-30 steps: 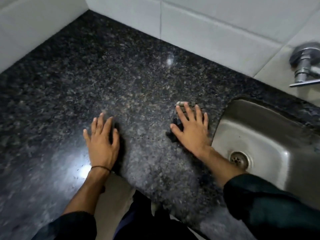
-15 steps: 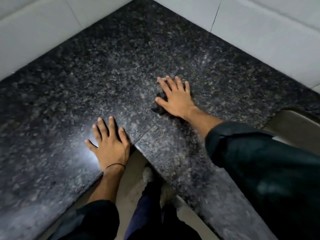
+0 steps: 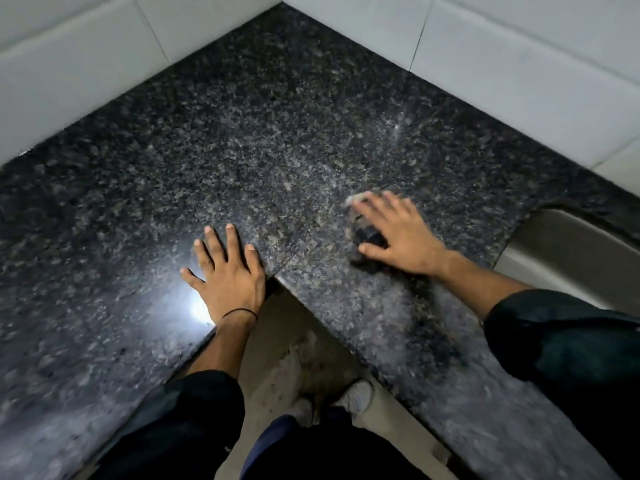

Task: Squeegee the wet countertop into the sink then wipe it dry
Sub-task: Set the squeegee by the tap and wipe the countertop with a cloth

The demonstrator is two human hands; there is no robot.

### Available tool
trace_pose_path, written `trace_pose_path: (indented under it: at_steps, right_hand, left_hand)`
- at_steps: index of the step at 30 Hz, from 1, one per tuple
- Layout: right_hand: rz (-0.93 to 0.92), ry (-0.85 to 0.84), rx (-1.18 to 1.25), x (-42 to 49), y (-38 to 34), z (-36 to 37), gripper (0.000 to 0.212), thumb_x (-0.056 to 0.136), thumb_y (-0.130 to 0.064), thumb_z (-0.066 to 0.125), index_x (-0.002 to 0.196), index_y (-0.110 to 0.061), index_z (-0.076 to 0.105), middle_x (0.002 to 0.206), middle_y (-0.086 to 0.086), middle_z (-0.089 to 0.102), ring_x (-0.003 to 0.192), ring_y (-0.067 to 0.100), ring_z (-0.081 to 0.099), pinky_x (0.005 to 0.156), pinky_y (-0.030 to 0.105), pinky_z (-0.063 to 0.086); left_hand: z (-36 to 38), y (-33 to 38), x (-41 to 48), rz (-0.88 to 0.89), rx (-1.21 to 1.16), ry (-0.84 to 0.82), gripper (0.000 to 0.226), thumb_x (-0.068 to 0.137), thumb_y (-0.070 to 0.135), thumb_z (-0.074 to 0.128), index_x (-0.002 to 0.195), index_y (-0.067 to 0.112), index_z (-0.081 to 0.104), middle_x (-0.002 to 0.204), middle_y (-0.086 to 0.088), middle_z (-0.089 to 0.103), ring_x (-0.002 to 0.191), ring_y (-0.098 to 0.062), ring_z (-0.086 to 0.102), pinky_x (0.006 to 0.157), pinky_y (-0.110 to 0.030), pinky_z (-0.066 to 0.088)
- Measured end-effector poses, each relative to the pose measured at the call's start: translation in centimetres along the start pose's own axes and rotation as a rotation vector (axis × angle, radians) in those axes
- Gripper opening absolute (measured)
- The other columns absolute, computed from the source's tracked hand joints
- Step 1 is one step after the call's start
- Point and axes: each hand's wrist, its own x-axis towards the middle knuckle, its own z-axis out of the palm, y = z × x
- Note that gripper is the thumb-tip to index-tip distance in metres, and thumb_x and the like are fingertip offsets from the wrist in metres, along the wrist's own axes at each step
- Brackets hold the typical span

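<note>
Countertop [image 3: 277, 133] of dark speckled granite across the frame, left hand [image 3: 227, 275] flat at centre, fingers straight and spread, right hand [image 3: 401, 233] right of centre, blurred, fingers straight, pressing a dark rag [image 3: 369, 237] onto the stone, sink [image 3: 571, 251] at right edge.

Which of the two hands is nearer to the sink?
Right. The right hand presses a dark cloth on the countertop, left of the sink; the left hand lies flat farther left, at the counter's inner corner.
</note>
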Motion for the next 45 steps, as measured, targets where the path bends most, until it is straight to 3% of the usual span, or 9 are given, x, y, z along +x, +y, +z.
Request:
trace_pose_path:
  at_steps: [4,10,14,18,22,28,37,41,45]
  right_hand:
    - [0.521,0.061,0.125,-1.4,-2.3,0.8,0.076,0.091,-0.069,0.034,0.156,-0.039,0.009,0.166,-0.002,-0.001,0.151,0.032,-0.004,0.119,0.055,-0.002]
    - [0.141,0.085,0.078,-8.8,-13.3,4.4,0.073,0.089,-0.068,0.039,0.154,-0.044,0.016,0.165,-0.001,0.009,0.151,0.034,0.005,0.118,0.060,0.007]
    - [-0.141,-0.049,-0.003,-13.4,-9.2,3.5,0.070,0.091,-0.072,0.034,0.153,-0.049,0.010,0.165,-0.008,0.000,0.152,0.025,-0.004,0.119,0.048,-0.002]
    - [0.326,0.002,0.109,-14.6,-3.5,2.5,0.071,0.084,-0.082,0.018,0.149,-0.056,0.007,0.165,-0.009,0.002,0.152,0.026,-0.002,0.120,0.056,0.006]
    - [0.784,0.171,0.190,-14.3,-8.9,4.2,0.072,0.086,-0.072,0.034,0.152,-0.048,0.018,0.165,-0.006,0.007,0.151,0.029,0.001,0.119,0.053,0.003]
    - [0.264,0.135,0.073,-23.5,-13.7,7.0,0.070,0.088,-0.064,0.047,0.151,-0.047,0.024,0.164,-0.010,0.010,0.151,0.025,0.009,0.120,0.050,0.007]
    - [1.246,0.255,0.273,-30.0,-8.3,6.6,0.072,0.083,-0.070,0.038,0.150,-0.047,0.026,0.162,-0.007,0.020,0.151,0.027,0.008,0.119,0.049,0.004]
    - [1.241,0.405,0.165,-27.7,-12.3,7.2,0.066,0.073,-0.051,0.049,0.136,-0.035,0.056,0.147,0.000,0.047,0.135,0.036,0.036,0.107,0.054,0.029]
    - [1.075,0.484,0.066,-28.3,-13.2,6.9,0.047,0.071,-0.032,0.063,0.118,-0.032,0.066,0.117,-0.004,0.060,0.103,0.031,0.051,0.085,0.044,0.047]
  left_hand:
    - [0.0,-0.2,0.0,0.003,-0.026,-0.021,0.058,0.101,0.052,0.013,0.156,0.035,0.007,0.166,0.000,0.001,0.152,-0.027,-0.002,0.115,-0.066,-0.001]
    - [0.2,-0.6,-0.1,0.040,-0.029,-0.037,0.060,0.101,0.052,0.014,0.156,0.032,0.007,0.166,-0.003,-0.002,0.152,-0.028,-0.005,0.115,-0.066,-0.005]
    - [-0.5,-0.8,0.1,0.057,-0.066,-0.092,0.060,0.101,0.052,0.018,0.157,0.032,0.007,0.166,-0.002,-0.005,0.151,-0.030,-0.008,0.115,-0.066,-0.003]
    - [-1.7,0.5,-2.7,0.319,-0.096,-0.103,0.056,0.103,0.049,0.024,0.156,0.035,0.011,0.166,0.004,-0.002,0.152,-0.024,-0.004,0.116,-0.062,-0.003]
    - [-1.2,3.6,-7.6,0.635,-0.175,-0.247,0.053,0.101,0.046,0.026,0.154,0.036,0.022,0.165,0.008,0.007,0.152,-0.020,0.001,0.118,-0.058,0.010]
    - [0.0,6.5,-11.5,0.947,-0.371,-0.400,0.054,0.095,0.034,0.035,0.149,0.027,0.037,0.163,0.005,0.017,0.151,-0.018,0.012,0.119,-0.049,0.021]
    - [2.5,8.0,-15.6,1.025,0.139,-0.550,0.059,0.101,0.057,0.017,0.154,0.043,-0.007,0.163,0.010,-0.019,0.149,-0.022,-0.021,0.116,-0.054,-0.015]
    - [1.8,8.4,-15.5,1.018,0.126,-0.534,0.060,0.100,0.057,0.027,0.155,0.041,0.008,0.165,0.008,-0.005,0.152,-0.025,-0.008,0.118,-0.056,-0.003]
    - [0.7,9.7,-15.8,1.093,0.144,-0.311,0.047,0.095,0.045,0.043,0.140,0.029,0.047,0.147,-0.006,0.043,0.135,-0.034,0.037,0.110,-0.050,0.031]
